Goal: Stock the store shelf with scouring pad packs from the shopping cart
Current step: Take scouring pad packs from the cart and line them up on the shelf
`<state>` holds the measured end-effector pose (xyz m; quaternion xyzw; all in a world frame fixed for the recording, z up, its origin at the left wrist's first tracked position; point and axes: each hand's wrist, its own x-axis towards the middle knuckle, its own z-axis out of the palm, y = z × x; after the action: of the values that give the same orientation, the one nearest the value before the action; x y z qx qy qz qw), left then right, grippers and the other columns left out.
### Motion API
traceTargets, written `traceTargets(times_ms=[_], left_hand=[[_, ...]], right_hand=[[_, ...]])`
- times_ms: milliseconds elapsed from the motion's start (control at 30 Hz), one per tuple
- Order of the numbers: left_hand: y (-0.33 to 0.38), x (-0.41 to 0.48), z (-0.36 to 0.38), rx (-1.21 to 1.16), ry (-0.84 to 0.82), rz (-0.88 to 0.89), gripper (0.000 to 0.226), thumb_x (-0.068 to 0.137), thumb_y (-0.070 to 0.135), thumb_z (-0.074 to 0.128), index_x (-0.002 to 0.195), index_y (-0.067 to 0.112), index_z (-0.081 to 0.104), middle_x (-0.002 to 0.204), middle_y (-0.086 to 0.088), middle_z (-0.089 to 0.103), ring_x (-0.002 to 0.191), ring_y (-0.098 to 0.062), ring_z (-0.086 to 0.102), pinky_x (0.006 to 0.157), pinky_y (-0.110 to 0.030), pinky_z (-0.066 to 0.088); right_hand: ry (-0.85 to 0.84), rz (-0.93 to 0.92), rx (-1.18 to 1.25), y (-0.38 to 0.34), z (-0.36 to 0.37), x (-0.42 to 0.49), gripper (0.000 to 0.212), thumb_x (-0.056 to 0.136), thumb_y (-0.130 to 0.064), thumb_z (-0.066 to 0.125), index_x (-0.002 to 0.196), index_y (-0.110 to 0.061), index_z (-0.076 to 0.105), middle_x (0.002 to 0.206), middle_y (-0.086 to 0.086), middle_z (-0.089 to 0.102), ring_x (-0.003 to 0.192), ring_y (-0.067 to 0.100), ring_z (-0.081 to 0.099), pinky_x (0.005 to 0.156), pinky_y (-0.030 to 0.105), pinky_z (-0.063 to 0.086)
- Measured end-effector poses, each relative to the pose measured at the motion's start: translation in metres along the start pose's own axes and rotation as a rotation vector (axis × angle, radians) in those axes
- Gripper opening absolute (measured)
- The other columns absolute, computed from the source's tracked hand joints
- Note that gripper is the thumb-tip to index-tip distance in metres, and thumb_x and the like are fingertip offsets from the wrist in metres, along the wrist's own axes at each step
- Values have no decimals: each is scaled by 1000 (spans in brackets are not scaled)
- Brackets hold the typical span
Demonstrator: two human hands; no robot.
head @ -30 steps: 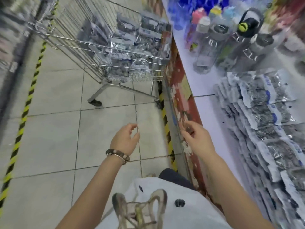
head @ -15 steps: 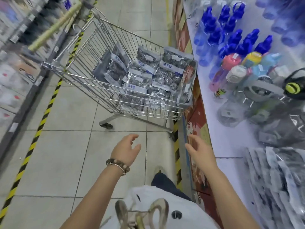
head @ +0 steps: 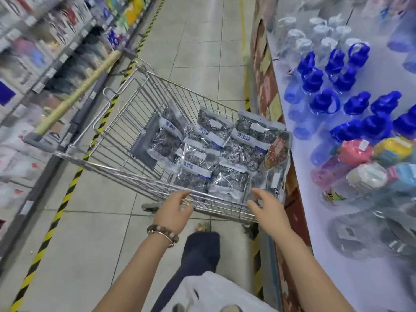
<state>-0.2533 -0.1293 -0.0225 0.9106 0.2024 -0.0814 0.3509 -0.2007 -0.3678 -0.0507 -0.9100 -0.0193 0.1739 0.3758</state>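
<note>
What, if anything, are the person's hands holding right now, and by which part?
Nothing is held: the left hand and right hand are both open at the near rim of the silver wire shopping cart, not gripping any clear plastic scouring pad packs.

Left pack [head: 165, 140] in the shopping cart [head: 121, 136]: "清洁球" in blue on its white header band.
Right pack [head: 245, 152]: the same "清洁球" on its band.
Front pack [head: 191, 176]: "清洁球" again.
White stickers [head: 213, 124] on the packs: too small to read.
Shelf price tags [head: 38, 86]: blurred, unreadable.
</note>
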Motion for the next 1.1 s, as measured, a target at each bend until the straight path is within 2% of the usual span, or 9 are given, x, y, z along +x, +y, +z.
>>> traceTargets(times_ms=[267, 367, 433, 533, 633, 700, 900, 1033, 1100], left_hand=[[-4, 151, -25, 50, -132, 14, 33, 86, 22, 58, 119, 22, 56, 112, 5, 61, 95, -9, 57, 85, -27, 47], [-12, 206, -33, 113, -197, -7, 37, 87, 27, 56, 123, 24, 52, 118, 6, 58, 98, -9, 56, 85, -27, 47], [-18, 238, -35, 157, -237, -17, 36, 89, 29, 55, 125, 28, 50, 118, 8, 57, 90, -7, 56, 73, -22, 49], [-28, 276, -37, 216, -285, -50, 37, 91, 30, 51, 128, 27, 46, 121, 8, 55, 76, -1, 50, 57, -9, 40], [-48, 312, -39, 184, -279, -161, 39, 89, 28, 52, 128, 26, 46, 129, 6, 51, 80, -8, 60, 71, -25, 53], [-61, 334, -42, 206, -250, -223, 39, 89, 27, 54, 127, 24, 49, 128, 3, 53, 93, -14, 62, 82, -33, 52], [-91, 385, -46, 239, 20, -237, 51, 81, 16, 63, 130, 11, 46, 128, -12, 49, 118, -27, 46, 100, -38, 37], [-109, 407, -31, 147, 18, -360, 70, 79, 17, 66, 139, 8, 31, 136, -16, 43, 124, -30, 42, 103, -41, 37], [-113, 417, -22, 132, 15, -396, 73, 80, 19, 66, 141, 8, 28, 140, -15, 40, 127, -30, 40, 103, -41, 37]], right_hand=[[-94, 121, -39, -35, 31, 115, 44, 94, -32, 54, 136, -22, 48, 137, -3, 51, 118, 14, 52, 99, 32, 43], [-184, 199, -64, -50, 49, 159, 45, 95, -29, 53, 138, -19, 45, 140, -1, 49, 121, 14, 50, 101, 31, 41], [-238, 217, -88, -56, 62, 186, 45, 95, -27, 52, 139, -19, 44, 139, -1, 50, 117, 11, 52, 97, 27, 42], [-319, 294, -88, -54, 85, 222, 43, 95, -27, 53, 137, -16, 46, 130, -1, 56, 94, 8, 57, 82, 22, 45], [-365, 433, -5, -42, 111, 253, 44, 91, -30, 60, 130, -12, 52, 125, 2, 60, 102, 16, 60, 90, 29, 47], [-360, 531, 66, -31, 130, 270, 47, 87, -31, 65, 127, -9, 54, 124, 5, 61, 105, 18, 59, 91, 30, 47], [-387, 789, 215, -1, 177, 288, 57, 76, -30, 77, 121, -10, 49, 116, 3, 61, 100, 20, 56, 88, 27, 41], [-370, 863, 245, 18, 211, 289, 60, 72, -26, 81, 121, -6, 53, 117, 8, 65, 91, 18, 57, 85, 27, 44], [-340, 880, 257, 19, 227, 289, 62, 69, -34, 82, 119, -9, 55, 115, 8, 66, 93, 22, 61, 89, 35, 49]])
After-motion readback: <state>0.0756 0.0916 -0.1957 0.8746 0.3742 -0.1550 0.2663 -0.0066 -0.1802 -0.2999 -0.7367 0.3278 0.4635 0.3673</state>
